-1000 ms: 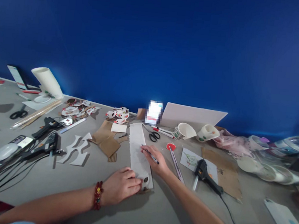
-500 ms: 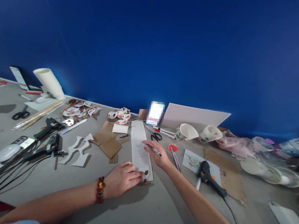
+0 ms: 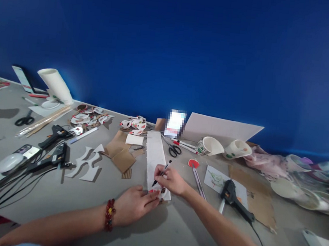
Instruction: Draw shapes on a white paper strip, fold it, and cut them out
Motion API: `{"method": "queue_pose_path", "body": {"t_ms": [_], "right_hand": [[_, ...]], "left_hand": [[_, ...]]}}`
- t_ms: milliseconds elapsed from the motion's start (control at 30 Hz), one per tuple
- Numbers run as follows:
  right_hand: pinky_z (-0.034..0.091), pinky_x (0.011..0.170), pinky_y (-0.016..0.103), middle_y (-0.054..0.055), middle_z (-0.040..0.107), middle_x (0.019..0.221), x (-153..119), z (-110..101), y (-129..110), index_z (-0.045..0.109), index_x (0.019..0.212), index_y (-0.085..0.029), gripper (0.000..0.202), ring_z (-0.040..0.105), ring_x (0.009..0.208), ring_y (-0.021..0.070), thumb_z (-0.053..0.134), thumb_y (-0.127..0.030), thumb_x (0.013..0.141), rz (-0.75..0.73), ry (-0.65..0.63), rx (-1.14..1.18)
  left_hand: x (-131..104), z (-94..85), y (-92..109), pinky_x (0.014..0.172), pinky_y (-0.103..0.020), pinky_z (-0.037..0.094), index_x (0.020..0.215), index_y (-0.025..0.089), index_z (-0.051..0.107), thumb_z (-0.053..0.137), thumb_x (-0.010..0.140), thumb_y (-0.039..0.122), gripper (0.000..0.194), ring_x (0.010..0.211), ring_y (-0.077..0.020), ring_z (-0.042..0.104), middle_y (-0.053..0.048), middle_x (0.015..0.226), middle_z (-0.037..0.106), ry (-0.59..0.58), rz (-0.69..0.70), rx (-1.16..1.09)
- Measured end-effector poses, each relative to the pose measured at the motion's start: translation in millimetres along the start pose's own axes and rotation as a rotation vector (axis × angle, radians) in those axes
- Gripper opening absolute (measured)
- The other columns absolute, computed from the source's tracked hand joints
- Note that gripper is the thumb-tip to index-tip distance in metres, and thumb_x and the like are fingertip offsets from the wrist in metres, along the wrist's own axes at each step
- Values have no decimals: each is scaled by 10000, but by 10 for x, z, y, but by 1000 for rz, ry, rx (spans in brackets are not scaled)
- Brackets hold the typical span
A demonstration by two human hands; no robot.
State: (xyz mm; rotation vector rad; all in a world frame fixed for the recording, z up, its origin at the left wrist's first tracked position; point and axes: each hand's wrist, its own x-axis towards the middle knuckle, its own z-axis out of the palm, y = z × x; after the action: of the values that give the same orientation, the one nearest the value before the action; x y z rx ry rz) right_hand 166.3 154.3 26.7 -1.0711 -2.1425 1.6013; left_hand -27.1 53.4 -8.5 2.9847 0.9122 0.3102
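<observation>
A big blue wall (image 3: 172, 53) stood behind a grey table (image 3: 182, 234). A white board (image 3: 223, 127) leaned near the wall. A long strip of white paper (image 3: 155, 149) lay on the table in front of the person, pointing toward the wall. The left hand (image 3: 135, 206) was mostly open, with its fingers resting on the paper's near end. The right hand (image 3: 173, 180) was curled, pinching a black pen (image 3: 163, 170) tip down over the paper; I couldn't tell if the tip touched. Past the paper's right edge lay black scissors (image 3: 175, 151), then a small red piece (image 3: 193, 163).
</observation>
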Motion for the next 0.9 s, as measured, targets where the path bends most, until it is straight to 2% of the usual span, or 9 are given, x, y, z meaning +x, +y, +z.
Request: {"method": "queue_pose_path", "body": {"t_ms": [133, 333, 533, 700, 900], "right_hand": [[410, 471, 176, -61, 526, 549, 23, 15, -42, 520, 787, -201, 38, 528, 468, 98, 522, -221, 820, 59, -63, -49], [388, 528, 175, -56, 517, 561, 52, -14, -100, 538, 752, -192, 67, 509, 529, 96, 516, -201, 815, 1, -40, -184], [372, 555, 179, -44, 554, 606, 110, -10, -122, 577, 772, -186, 71, 521, 576, 102, 527, -190, 821, 10, -68, -376], [372, 566, 177, -40, 557, 618, 134, -4, -167, 599, 749, -182, 94, 523, 580, 98, 534, -158, 814, -9, -91, -407], [364, 544, 179, -48, 550, 571, 159, -16, -220, 616, 736, -178, 105, 512, 538, 95, 543, -152, 807, -9, -111, -428]], "left_hand": [[-7, 7, 12, 723, -303, 458, 1276, 144, 507, 398, 983, 166, 314, 905, -178, 641, -124, 1350, 561, -14, -5, -3], [-8, 17, 14, 730, -317, 454, 1280, 140, 514, 374, 983, 151, 328, 903, -178, 637, -122, 1367, 549, -21, -14, -14], [-19, 25, 10, 736, -321, 457, 1286, 136, 507, 380, 977, 144, 334, 884, -174, 639, -141, 1362, 544, -18, -13, -28], [-23, 29, 2, 739, -321, 451, 1287, 126, 483, 465, 952, 148, 336, 905, -179, 644, -132, 1374, 537, -35, -1, -33], [-25, 21, -2, 746, -330, 437, 1314, 116, 465, 431, 950, 125, 365, 970, -188, 624, -125, 1411, 512, -59, 4, -15]]}}
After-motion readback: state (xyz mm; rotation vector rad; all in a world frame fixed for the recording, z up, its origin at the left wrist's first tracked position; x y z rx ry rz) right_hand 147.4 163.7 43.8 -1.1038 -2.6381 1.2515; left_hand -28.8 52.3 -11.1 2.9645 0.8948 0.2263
